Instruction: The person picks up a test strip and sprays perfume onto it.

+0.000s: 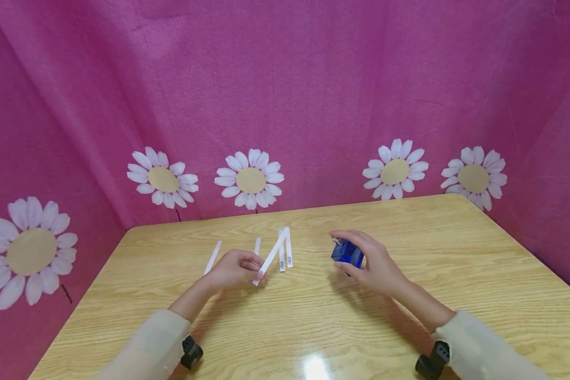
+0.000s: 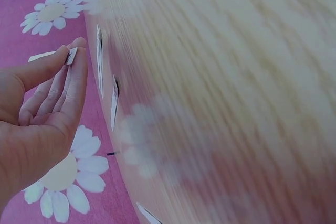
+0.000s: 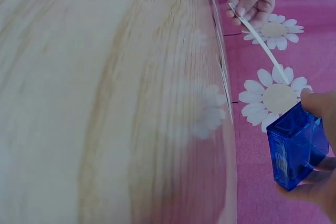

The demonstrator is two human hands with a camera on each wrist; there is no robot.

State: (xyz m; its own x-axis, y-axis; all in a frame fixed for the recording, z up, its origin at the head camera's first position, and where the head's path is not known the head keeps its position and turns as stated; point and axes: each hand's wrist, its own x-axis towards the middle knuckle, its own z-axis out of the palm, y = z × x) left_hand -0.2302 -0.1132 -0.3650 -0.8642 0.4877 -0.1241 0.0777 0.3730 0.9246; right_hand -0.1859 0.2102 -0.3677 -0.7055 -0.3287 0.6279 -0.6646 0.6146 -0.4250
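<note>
My left hand (image 1: 237, 270) pinches a white paper strip (image 1: 274, 249) between thumb and fingers, above the table. The strip slants up and away to the right; its printed end shows at the fingertips in the left wrist view. To the right, my right hand (image 1: 377, 264) grips a see-through blue perfume bottle (image 3: 296, 145), tilted and held off the table. One finger lies over its top end and the thumb is beneath. A gap separates the bottle from the held strip. The palm side of the right hand is partly hidden by the bottle.
Several more white strips lie on the wooden table (image 1: 285, 327): one left strip (image 1: 212, 257) beyond the left hand, others around the held one, including a right strip (image 1: 288, 247) with print at its near end. A pink flowered curtain (image 1: 313, 105) hangs behind.
</note>
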